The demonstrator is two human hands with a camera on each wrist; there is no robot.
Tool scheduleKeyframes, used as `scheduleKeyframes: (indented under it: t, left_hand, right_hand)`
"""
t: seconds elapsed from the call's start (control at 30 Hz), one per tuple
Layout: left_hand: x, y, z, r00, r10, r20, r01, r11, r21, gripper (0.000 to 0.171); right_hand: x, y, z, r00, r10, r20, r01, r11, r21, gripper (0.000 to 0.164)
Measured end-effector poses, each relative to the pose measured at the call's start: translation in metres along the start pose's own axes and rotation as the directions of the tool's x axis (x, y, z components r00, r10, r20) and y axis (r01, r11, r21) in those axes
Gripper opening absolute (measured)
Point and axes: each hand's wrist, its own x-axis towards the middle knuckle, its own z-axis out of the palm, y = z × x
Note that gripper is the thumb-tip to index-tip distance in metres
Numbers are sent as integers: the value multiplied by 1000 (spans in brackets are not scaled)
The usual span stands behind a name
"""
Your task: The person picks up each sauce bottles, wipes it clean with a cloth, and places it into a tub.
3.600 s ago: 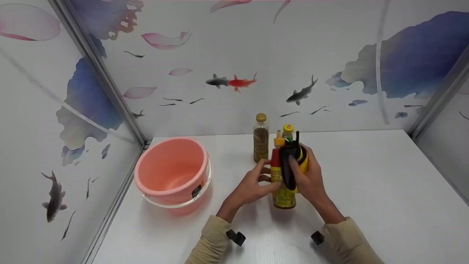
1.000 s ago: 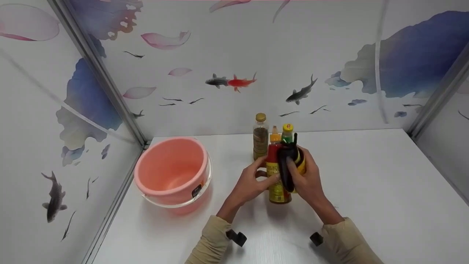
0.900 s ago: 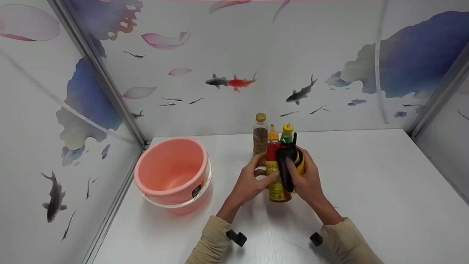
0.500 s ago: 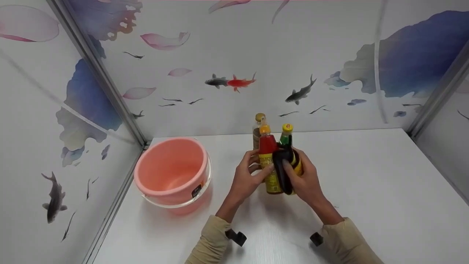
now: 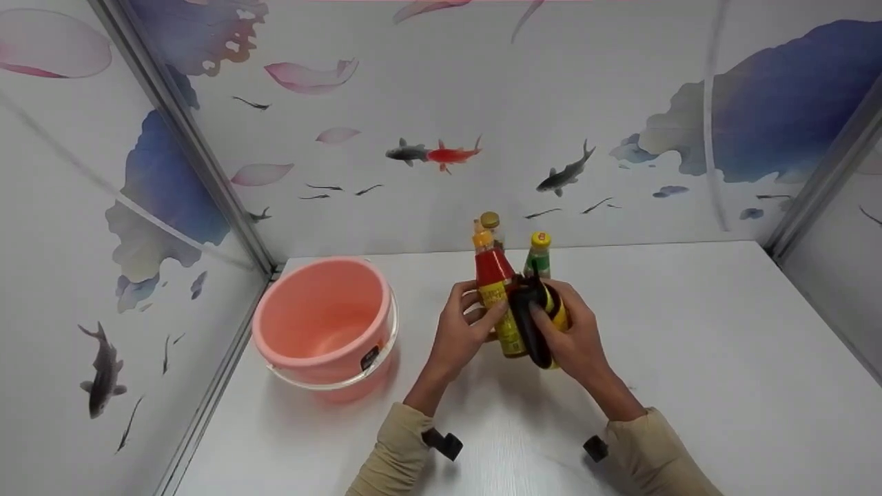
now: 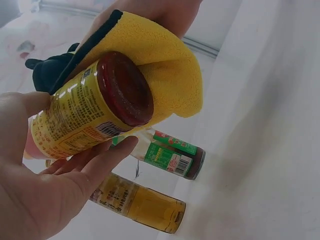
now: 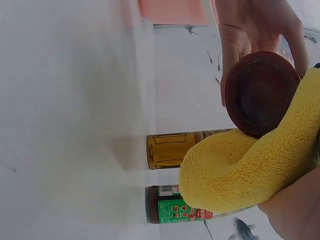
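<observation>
My left hand (image 5: pixel 460 332) grips a red sauce bottle (image 5: pixel 495 270) with a yellow label and an orange nozzle cap. It is lifted off the table and tilted, its top leaning left; the dark red base (image 7: pixel 261 94) faces the right wrist camera. In my right hand (image 5: pixel 577 336) is a folded cloth (image 5: pixel 530 327), black on one side and yellow on the other, held against the bottle's right side. The cloth's yellow side (image 6: pixel 167 65) shows in the left wrist view, close by the bottle's base. Some right-hand fingers are hidden behind the cloth.
A pink bucket (image 5: pixel 265 341) with a white handle (image 5: pixel 324 387) stands left on the white table (image 5: pixel 703 344). Behind the hands stand a gold-capped bottle (image 5: pixel 490 220) of amber liquid and a yellow-capped bottle (image 5: pixel 539 256) with a green label. Printed panels (image 5: pixel 620 89) enclose the table.
The sauce bottle has shifted left and its top now leans left, partly covering the gold-capped bottle. The cloth has moved slightly left and down with my right hand, uncovering more of the green-labelled bottle.
</observation>
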Motion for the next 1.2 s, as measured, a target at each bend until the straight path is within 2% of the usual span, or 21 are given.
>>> scheduleKeyframes:
  t: [0.13,0.3,0.57,0.67,0.87,0.97,1.1,1.2]
  left_hand:
    - [-1,0,1,999,6,35,-6,1000,3,65]
    - [-2,-1,1,993,28,112,-30,999,12,58]
    - [-3,-3,1,981,6,193,-15,999,43,57]
    - [-4,-3,1,972,-10,233,-3,998,57,55]
    - [-6,-3,1,942,-40,332,14,997,81,60]
    - [-6,-4,2,938,-43,343,7,994,105,62]
    - [-6,-5,4,948,-26,317,-17,991,130,62]
    - [-6,-6,5,957,-11,289,-22,993,112,63]
  right_hand:
    - [0,1,-1,1000,6,-11,-6,1000,-4,43]
    - [1,1,-2,999,4,-34,-4,1000,-5,41]
    - [2,1,-6,999,3,-55,-4,1000,-27,41]
    - [2,1,-6,998,-5,-56,4,1000,-21,41]
    - [2,-3,-6,996,-17,-84,19,1000,24,40]
    - [2,-4,-6,996,-3,-87,6,999,32,40]
    - [1,-3,-7,997,0,-74,2,1000,15,41]
    - [1,-1,-8,998,-1,-57,2,1000,3,42]
